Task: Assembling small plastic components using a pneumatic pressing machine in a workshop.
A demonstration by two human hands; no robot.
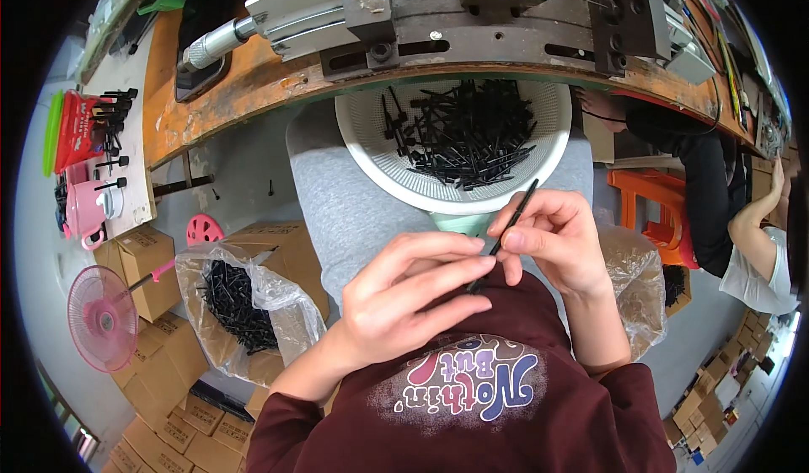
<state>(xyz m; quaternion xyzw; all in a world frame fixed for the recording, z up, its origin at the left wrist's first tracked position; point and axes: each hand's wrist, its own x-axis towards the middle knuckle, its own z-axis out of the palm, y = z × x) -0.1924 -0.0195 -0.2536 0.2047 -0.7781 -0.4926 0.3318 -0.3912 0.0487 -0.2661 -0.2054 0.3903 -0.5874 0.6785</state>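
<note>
A thin black rod-like piece [522, 202] slants across in front of my shirt, its upper end pointing up to the right. My right hand [560, 241] pinches it around the middle between thumb and fingers. My left hand [409, 283] is at its lower end, fingertips against the piece; the left thumb is mostly hidden. Just beyond my hands, a white plastic basket [368, 163] rests on my lap. Inside lies a heap of similar black pieces [480, 131].
A wooden workbench [244, 94] with a metal fixture [497, 34] stands ahead. At left are a bag of black pieces [240, 304], cardboard boxes [160, 355] and a pink fan [103, 319]. An orange stool [649, 195] and another person's arm [754, 207] are at right.
</note>
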